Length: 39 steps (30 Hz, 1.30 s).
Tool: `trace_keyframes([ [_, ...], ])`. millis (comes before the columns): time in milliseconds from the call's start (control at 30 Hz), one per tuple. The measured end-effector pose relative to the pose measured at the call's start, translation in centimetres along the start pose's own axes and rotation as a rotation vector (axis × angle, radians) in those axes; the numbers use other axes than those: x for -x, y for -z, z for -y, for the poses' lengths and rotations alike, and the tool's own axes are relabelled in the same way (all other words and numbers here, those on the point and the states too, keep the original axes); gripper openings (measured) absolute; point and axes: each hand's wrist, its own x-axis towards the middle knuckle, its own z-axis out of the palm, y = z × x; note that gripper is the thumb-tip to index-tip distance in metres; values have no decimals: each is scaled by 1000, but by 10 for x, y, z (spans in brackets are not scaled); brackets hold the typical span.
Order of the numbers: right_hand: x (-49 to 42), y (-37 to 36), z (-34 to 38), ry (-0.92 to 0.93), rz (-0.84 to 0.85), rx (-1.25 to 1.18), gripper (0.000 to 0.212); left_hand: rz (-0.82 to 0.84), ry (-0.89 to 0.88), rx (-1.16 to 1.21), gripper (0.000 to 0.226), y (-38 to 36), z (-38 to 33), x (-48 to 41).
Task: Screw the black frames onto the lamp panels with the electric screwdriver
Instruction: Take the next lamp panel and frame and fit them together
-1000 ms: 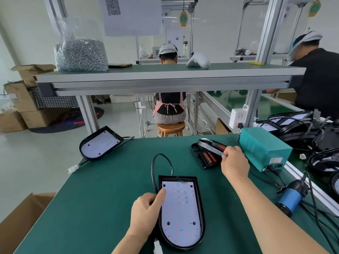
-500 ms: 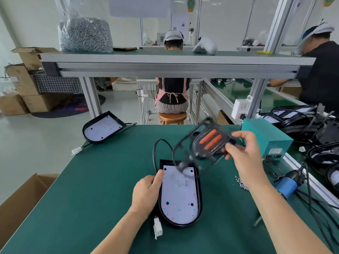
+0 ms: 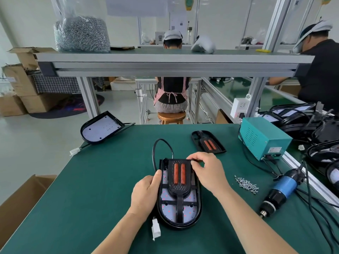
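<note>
Nearest the viewer, a white connector plug [image 3: 156, 229] lay on the green desk [image 3: 91, 180], just beside the rounded near end of a lamp panel [image 3: 169, 210]. The panel lay flat at the centre of the desk. A black frame [image 3: 177, 187] with two orange strips sat on top of it, within its rim. The left hand [image 3: 145, 195] gripped the left edge of the lamp panel, with the thumb laid on the frame's side. The right hand [image 3: 209, 173] pinched the far right corner of the black frame with curled fingertips. The hands were apart, one on each side of the assembly.

To the right, a small pile of screws [image 3: 246, 185] lay loose on the desk. Beside it the electric screwdriver [image 3: 280, 191] lay on its side, blue-bodied, corded and untouched. A black cable [image 3: 161, 143] looped out from the far end of the panel.

Further back, a second black frame [image 3: 208, 144] lay near a teal power box [image 3: 262, 138]. A second lamp panel [image 3: 102, 127] rested tilted at the far left corner of the desk. More lamp panels [image 3: 311, 118] were heaped beyond the right edge.

Above, a shelf [image 3: 165, 59] carried a clear bag of screws [image 3: 82, 33]. Behind it, a person [image 3: 172, 99] sat on a wooden stool [image 3: 171, 117], facing away.
</note>
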Motion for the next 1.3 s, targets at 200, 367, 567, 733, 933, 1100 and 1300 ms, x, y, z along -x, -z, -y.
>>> trace_keyframes([
  [200, 13, -25, -2, -13, -40, 66, 43, 4, -18, -66, 59, 0, -3, -1],
  [367, 19, -32, -7, -229, -23, -49, 32, 70, -77, -47, 51, 5, -8, 5],
  [567, 36, -11, -5, -399, 59, -237, 55, 41, -39, -85, 46, 4, -10, 8],
  [733, 81, 7, -4, -338, 261, -313, 95, -22, 9, -230, 48, -7, -17, 10],
  [933, 98, 8, 2, -160, 192, -374, 69, -120, 1, -294, 47, -29, -16, 23],
  [1100, 108, -8, 1, -170, -15, -203, 51, -161, -66, -301, 40, -30, -7, 19],
  [1300, 109, -14, -9, -105, -73, -72, 88, -157, -74, -176, 31, -23, -15, 18],
])
